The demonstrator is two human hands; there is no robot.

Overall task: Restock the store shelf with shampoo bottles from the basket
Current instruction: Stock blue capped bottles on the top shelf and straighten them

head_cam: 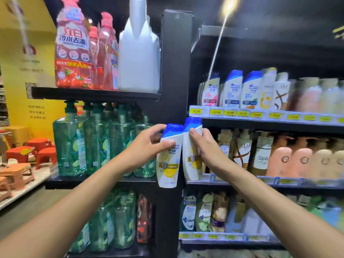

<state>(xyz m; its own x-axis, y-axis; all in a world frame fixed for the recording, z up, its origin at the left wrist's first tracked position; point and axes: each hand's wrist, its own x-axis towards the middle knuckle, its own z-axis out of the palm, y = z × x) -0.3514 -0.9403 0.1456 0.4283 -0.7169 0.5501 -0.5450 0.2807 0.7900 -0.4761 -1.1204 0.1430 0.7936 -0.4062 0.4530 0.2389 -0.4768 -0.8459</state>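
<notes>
Left hand [147, 146] was clamped round one shampoo bottle [168, 164], held off the shelf before the black post [175, 71]. Right hand [206, 146] was clamped round a second bottle [189, 164], apparently seated at the left end of the middle shelf [232, 183]. Neither was released; the basket was not seen.

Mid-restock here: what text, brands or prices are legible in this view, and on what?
"23.90", "23.90", "25.90", "26.00": yellow price tags on the upper right shelf edge.
"LUX": white bottle on the middle shelf.
"冷水去油": pink bottle, top left.
Too blurred: labels of the shampoo bottles in the left hand and right hand; other price tags.
</notes>
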